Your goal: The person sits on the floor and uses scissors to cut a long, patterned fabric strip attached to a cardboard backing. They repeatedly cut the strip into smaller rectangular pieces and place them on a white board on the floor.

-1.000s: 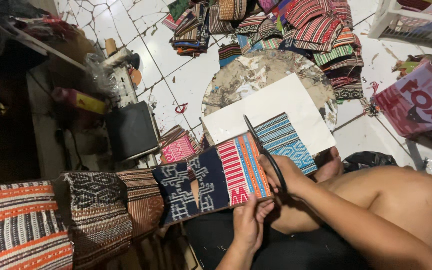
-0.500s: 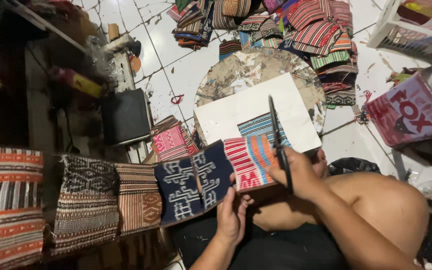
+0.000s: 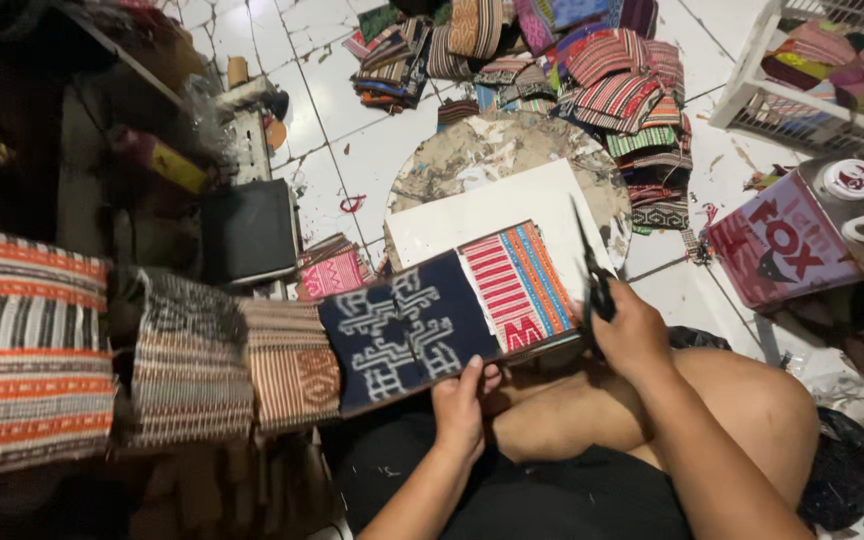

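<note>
The left hand (image 3: 462,400) pinches the soft, floppy cloth (image 3: 452,315) by its near edge; the right hand (image 3: 632,330) grips black scissors (image 3: 592,270).

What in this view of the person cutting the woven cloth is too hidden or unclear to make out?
- Scissors: the handles are buried in the right hand, so the grip is unseen.
- Woven cloth panel: its underside faces away; left hand covers the lower edge.
- Dark shelf area at left: too dim and blurred.
- Wire basket: cut off by the edge.
</note>
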